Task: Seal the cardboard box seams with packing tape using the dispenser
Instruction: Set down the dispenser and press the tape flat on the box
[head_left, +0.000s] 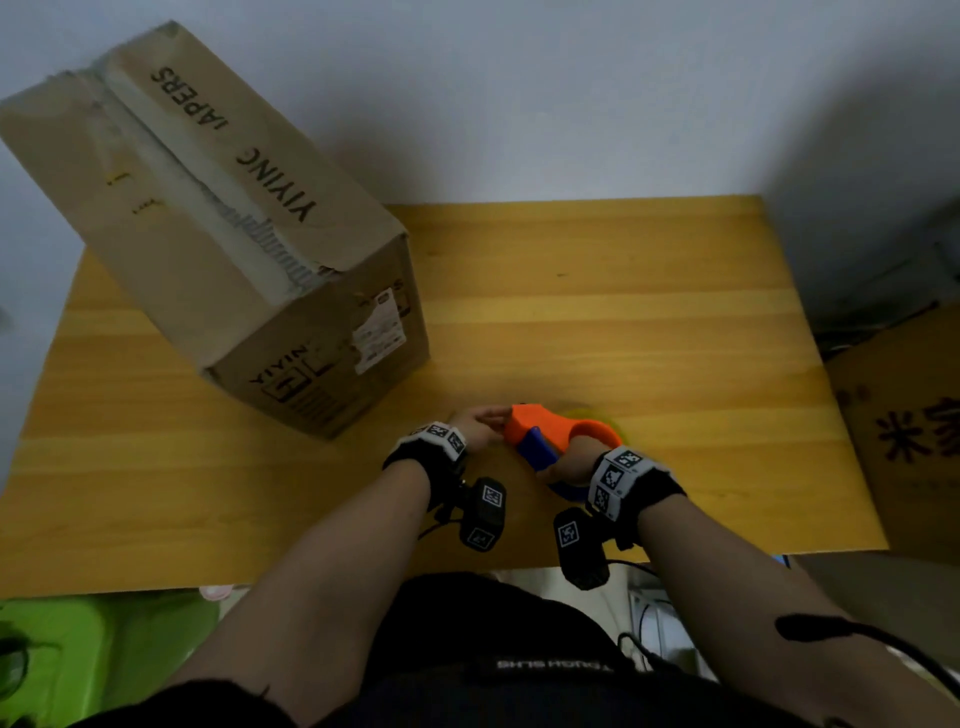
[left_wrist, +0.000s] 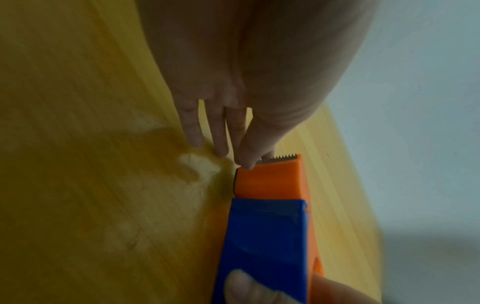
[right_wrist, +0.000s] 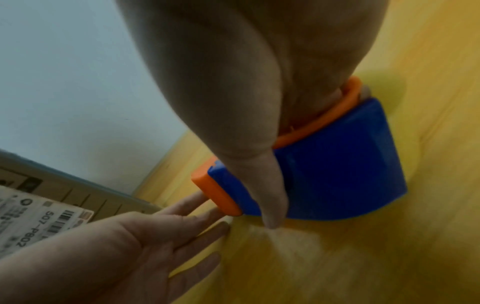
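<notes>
A large brown cardboard box (head_left: 208, 208) stands askew on the back left of the yellow wooden table (head_left: 623, 312), with old torn tape along its top seam. Its labelled end (right_wrist: 39, 216) faces my hands. Near the front edge my right hand (head_left: 569, 460) grips an orange and blue tape dispenser (head_left: 540, 428), thumb (right_wrist: 270, 195) lying across the blue cover (right_wrist: 337, 164). My left hand (head_left: 485, 422) reaches the dispenser's toothed front end (left_wrist: 280, 158). Its thumb (left_wrist: 246, 158) and forefinger pinch there, and the other fingers are straight. I cannot make out any tape.
A second cardboard box with red characters (head_left: 904, 441) stands off the table's right edge. A green object (head_left: 104, 639) sits low at the front left, and cables (head_left: 649, 623) hang below the front edge. A pale wall (head_left: 571, 104) runs behind the table.
</notes>
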